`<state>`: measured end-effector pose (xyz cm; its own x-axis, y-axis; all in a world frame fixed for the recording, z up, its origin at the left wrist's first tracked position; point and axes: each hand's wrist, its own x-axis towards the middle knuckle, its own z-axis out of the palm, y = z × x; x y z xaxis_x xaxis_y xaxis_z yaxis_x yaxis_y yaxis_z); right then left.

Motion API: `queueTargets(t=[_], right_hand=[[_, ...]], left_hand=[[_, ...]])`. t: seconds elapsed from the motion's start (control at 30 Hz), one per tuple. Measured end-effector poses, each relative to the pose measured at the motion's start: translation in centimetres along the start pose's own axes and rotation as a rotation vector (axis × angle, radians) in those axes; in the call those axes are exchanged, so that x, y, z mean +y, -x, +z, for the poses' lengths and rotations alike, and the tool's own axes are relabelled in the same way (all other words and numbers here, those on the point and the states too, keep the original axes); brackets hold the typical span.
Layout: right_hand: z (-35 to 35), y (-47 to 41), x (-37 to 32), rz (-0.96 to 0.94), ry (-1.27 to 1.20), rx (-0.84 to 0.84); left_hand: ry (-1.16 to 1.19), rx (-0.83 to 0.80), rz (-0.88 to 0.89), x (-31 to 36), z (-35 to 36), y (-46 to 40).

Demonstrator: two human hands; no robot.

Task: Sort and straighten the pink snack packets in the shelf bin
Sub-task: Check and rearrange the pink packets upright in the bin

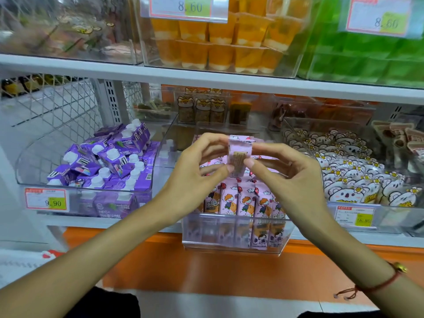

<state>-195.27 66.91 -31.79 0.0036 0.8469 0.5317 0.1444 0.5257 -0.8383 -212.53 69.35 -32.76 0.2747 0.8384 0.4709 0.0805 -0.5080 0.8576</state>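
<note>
Shop shelving under even indoor light
White shelves [206, 74] with an orange base panel [206, 267], wire mesh divider [57, 106] at left, pale floor [229, 301] below.

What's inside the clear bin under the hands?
The clear bin holds pink snack packets standing upright in a row at the front. The left hand and right hand hold one packet above it, covering the packets further back.
</note>
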Motion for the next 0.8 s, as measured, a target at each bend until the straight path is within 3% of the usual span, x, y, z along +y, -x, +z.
queueTargets(t=[0.23,0.53,0.8], right_hand=[[-0.3,0.0,0.3,-0.013,0.030,-0.064],[-0.5,-0.2,0.4,0.164,0.032,-0.263],[-0.5,-0.2,0.3,0.212,0.033,-0.251]], left_hand=[[0.030,-0.005,-0.022,0.5,-0.5,-0.5],[0.366,0.108,-0.540,1.5,-1.0,-0.9],[0.351,0.104,-0.619,1.7,-0.7,-1.0]])
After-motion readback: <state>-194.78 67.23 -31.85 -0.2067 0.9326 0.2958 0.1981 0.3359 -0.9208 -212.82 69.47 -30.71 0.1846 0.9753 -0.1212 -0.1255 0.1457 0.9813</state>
